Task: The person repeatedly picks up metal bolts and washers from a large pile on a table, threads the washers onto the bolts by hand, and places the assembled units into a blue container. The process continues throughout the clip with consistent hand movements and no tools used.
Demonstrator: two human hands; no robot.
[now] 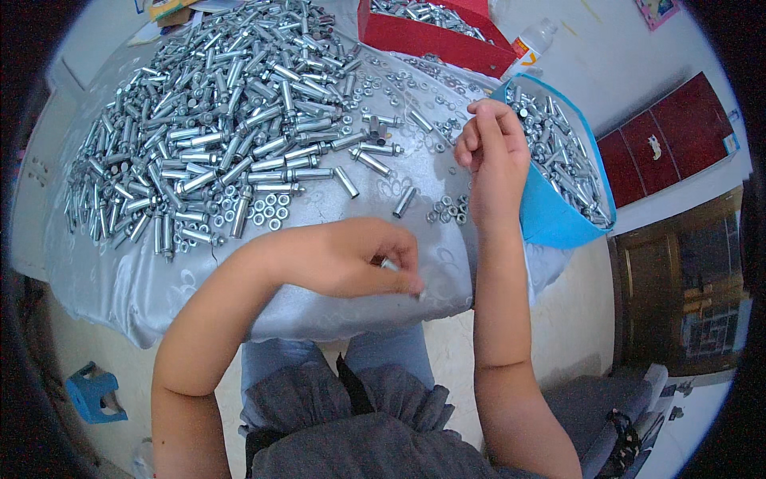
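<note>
My left hand (351, 257) is curled over the near edge of the table. It grips a metal anchor bolt (389, 265), most of which the fingers hide. Raised beside the blue box (558, 219), my right hand (496, 152) has its fingers curled in; whether anything small is between them I cannot make out. A large heap of silver anchor bolts (231, 120) covers the left and middle of the table. Loose hex nuts (270, 211) lie at its near edge, and more nuts (448, 209) sit below my right hand. A single metal sleeve (404, 202) lies between my hands.
The table wears a shiny grey cloth (335, 318). The blue box is filled with bolts. Behind it stand a red box (435, 40) of metal parts and a plastic bottle (533, 46). A blue stool (96, 393) is on the floor at left; a dark red cabinet (666, 136) stands at right.
</note>
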